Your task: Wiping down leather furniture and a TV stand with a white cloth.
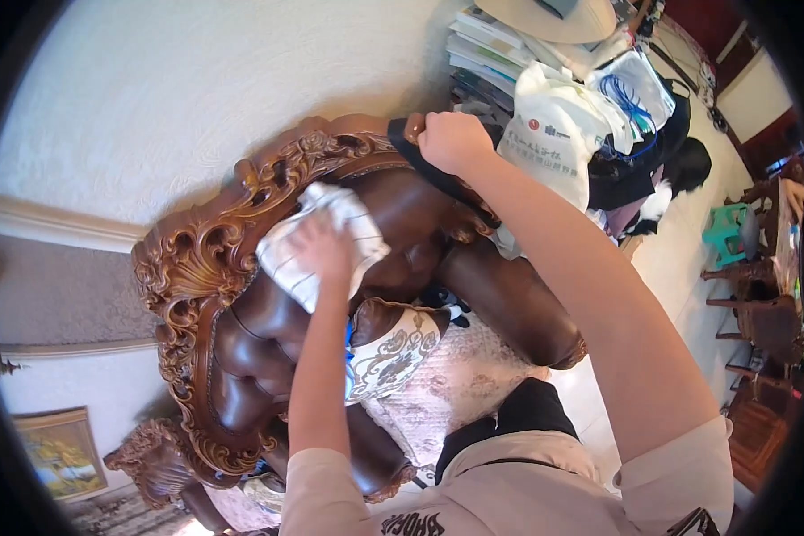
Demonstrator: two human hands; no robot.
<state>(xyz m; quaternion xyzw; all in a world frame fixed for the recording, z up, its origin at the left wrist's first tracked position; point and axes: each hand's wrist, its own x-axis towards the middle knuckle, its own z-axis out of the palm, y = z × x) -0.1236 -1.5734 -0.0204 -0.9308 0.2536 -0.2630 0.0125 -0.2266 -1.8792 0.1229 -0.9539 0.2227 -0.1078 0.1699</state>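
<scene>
My left hand (325, 251), slightly blurred, presses a white cloth with dark stripes (365, 231) against the brown leather backrest (395, 201) of an armchair. Carved wooden scrollwork (208, 268) frames that backrest. At the upper right corner of the frame, my right hand (455, 137) is closed over the wood, with a piece of black fabric (409, 144) hanging beneath it. Lower on the chair, a patterned cushion (395, 348) leans in the seat, over a pale quilted seat cover (455, 375).
Right of the chair, a white plastic bag (549, 134) bearing writing stands by stacked books (486, 50) with a hat (556, 20) on top. A green stool (727, 231) and wooden furniture (757, 321) are farther right. A wall (208, 67) rises behind the chair.
</scene>
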